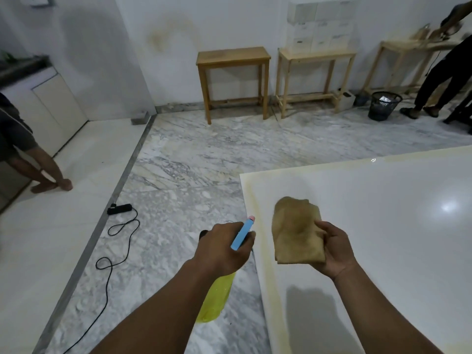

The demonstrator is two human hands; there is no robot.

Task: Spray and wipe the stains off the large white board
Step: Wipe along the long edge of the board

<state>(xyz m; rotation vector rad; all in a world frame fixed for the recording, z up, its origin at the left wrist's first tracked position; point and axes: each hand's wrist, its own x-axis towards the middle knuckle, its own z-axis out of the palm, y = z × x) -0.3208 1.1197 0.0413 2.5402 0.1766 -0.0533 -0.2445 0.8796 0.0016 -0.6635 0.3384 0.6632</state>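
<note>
Over the near-left corner of the large white board (370,226), which lies flat on the marble floor (184,159), your left hand (224,249) is wrapped around the neck of a yellow spray bottle (217,300) with its blue nozzle (242,235) aimed at the board's yellowed edge, and your right hand (334,249) pinches a folded tan cloth (293,231) between thumb and fingers, held just above the surface. The nozzle sits right at the board's edge, so a squeeze could likely send mist onto the floor instead of the stain band. The black power strip (119,209) and its cord lie on the floor to your left, well apart, but drifting spray or a wet floor could reach them. Count: one bottle, one cloth, one board, one power strip, three wooden tables (233,57), one black basket (384,106), two other people partly in view
</note>
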